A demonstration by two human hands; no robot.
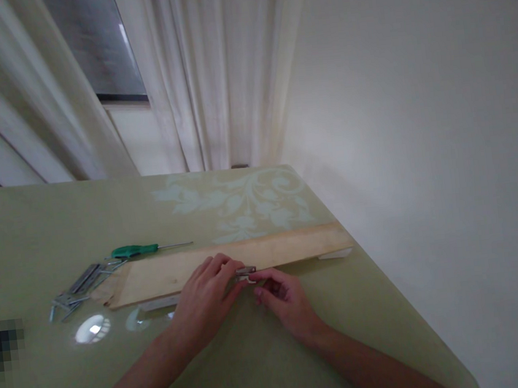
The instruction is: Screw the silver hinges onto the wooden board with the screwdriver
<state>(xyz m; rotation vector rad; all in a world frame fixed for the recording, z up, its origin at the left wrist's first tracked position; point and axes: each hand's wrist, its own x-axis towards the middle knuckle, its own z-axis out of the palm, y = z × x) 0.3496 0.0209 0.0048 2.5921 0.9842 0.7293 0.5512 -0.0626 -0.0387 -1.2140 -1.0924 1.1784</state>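
A long pale wooden board (274, 251) lies across the green table (31, 224). Both hands meet at the board's near edge. My left hand (207, 295) rests there with curled fingers touching a small metal bracket (245, 271). My right hand (285, 299) pinches the same bracket from the right, thumb and forefinger pressed together on it. The bracket sits against the board's near edge.
A green-handled screwdriver (141, 250) lies beyond the board's left end. Several metal brackets (80, 288) are piled at the left. The table's right edge runs diagonally beside a white wall. Curtains (209, 69) hang behind the table.
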